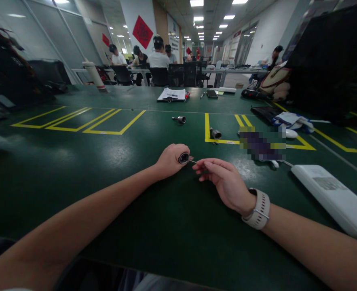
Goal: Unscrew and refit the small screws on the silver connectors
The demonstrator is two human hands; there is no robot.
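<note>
the left hand (pixel 171 161) is closing its fingers around a small metal cylinder (pixel 183 158), wrapping it snugly in a fist and turning its round, hollow end toward the camera. the right hand (pixel 227 182) is pinching a thin metal rod (pixel 193 161) between thumb and forefinger, its other fingers curling loosely, palm facing inward. the rod is pointing at the cylinder's side; whether the tip is touching it, i cannot tell. both hands are meeting above the green desk (pixel 166 230), the left forearm slanting up from the lower left, the right from the lower right, its wrist wearing a pale watch strap (pixel 258 210). beyond them, a second cylinder (pixel 182 120) is lying on the desk, and a third cylinder (pixel 216 134) is resting by the yellow tape (pixel 207 125). a white device (pixel 330 198) is lying right of the right hand, and a clipboard (pixel 170 95) is lying farther back.
</note>
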